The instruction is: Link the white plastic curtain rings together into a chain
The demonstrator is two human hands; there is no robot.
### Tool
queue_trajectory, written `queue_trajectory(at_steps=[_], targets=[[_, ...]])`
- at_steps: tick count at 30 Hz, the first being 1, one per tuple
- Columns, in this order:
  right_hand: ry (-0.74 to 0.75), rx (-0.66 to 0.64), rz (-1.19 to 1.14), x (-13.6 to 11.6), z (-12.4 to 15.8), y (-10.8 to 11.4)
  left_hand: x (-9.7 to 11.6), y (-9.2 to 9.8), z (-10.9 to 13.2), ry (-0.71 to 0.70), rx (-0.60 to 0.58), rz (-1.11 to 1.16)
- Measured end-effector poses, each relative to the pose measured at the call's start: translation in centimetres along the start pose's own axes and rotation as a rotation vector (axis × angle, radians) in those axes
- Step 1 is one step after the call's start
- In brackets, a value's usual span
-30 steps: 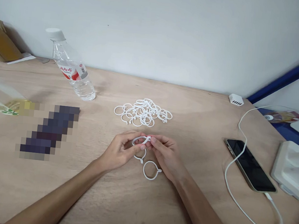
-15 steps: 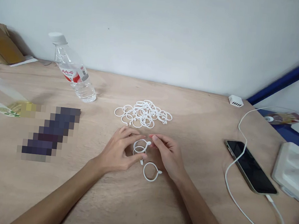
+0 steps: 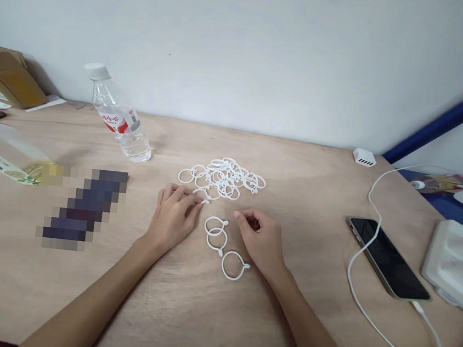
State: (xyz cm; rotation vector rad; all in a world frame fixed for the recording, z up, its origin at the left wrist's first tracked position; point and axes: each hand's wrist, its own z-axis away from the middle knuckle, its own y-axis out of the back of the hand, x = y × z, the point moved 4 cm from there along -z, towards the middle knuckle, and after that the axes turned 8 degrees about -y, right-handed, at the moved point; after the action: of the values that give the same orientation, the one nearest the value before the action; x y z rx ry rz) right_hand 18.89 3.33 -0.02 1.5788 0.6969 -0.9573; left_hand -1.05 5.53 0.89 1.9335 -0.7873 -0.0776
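White plastic curtain rings, each with a small eyelet, lie on the wooden table. My left hand (image 3: 175, 212) has its thumb and forefinger closed at the near left edge of a ring pile (image 3: 225, 178), pinching a curtain ring (image 3: 200, 190) by its eyelet end. Just right of that hand, an upper ring (image 3: 205, 226) overlaps a second ring (image 3: 226, 242). A third ring (image 3: 222, 264) lies apart, closer to me. My right hand (image 3: 260, 234) rests to the right of these rings, fingers curled and thumb against forefinger, with nothing visible between them.
A water bottle (image 3: 126, 129) stands behind on the left. Nearer are a lying clear bottle (image 3: 6, 152) and a blurred dark item (image 3: 87, 205). On the right lie a phone (image 3: 387, 262) with a white cable (image 3: 350, 285) and a white case (image 3: 457, 263). A wall (image 3: 244, 48) closes the back.
My left hand has let go of the upper ring, leaving it on the table, and moved left to a ring at the pile's edge. My right hand has barely moved.
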Motion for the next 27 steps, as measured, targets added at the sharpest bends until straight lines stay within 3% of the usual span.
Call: queue_trajectory(at_steps=[4, 10, 14, 17, 20, 27], targets=[[0.013, -0.040, -0.084, -0.3, 0.3, -0.2, 1.5, 0.7, -0.1, -0.098, 0.038, 0.139], [0.111, -0.213, -0.243, -1.3, 1.0, -1.2, 3.2, 0.5, 0.2, -0.219, -0.061, 0.381], [0.042, -0.240, -0.363, -1.6, 1.0, -1.0, 3.2, -0.1, 0.4, -0.096, -0.128, 0.605], [-0.046, -0.276, -0.481, -1.6, 0.8, -1.0, 3.0, -0.4, 0.4, 0.038, -0.111, 0.735], [-0.109, -0.335, -0.597, -1.5, 0.7, -1.2, 3.0, -0.3, 0.3, 0.082, -0.057, 0.807], [-0.177, -0.388, -0.677, -0.5, 0.8, -1.9, 3.0, -0.2, 0.1, 0.163, -0.083, 0.866]])
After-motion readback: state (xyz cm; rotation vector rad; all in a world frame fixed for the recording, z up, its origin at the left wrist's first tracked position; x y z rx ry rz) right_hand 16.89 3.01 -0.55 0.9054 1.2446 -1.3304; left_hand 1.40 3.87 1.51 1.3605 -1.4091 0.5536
